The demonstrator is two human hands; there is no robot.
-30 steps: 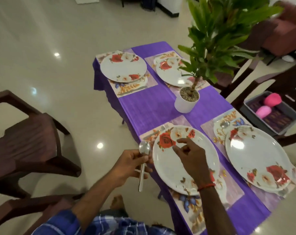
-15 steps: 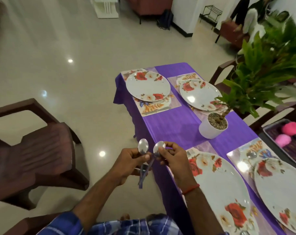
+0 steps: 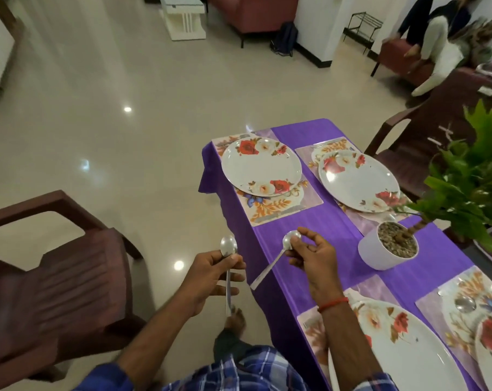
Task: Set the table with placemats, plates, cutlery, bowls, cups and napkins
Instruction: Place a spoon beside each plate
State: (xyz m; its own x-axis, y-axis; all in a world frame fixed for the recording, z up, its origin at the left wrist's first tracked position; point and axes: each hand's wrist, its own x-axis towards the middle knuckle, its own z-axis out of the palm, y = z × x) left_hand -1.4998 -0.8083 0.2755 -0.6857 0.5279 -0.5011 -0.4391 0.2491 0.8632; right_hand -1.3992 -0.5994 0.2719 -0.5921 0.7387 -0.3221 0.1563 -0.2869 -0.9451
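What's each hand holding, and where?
The left hand grips a silver metal spoon by its upper handle; right hand pinches a second silver spoon at its neck.

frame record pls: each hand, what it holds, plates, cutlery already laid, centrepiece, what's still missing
left: left hand grips left spoon, bowl up, over the floor beside the table
right: right hand pinches right spoon near its bowl, over the purple cloth
plates: four in view, e.g. far-left plate, each on a floral placemat
laid cutlery: laid spoon on the near-right mat
centre: potted plant
missing: no bowls, cups or napkins visible on the table
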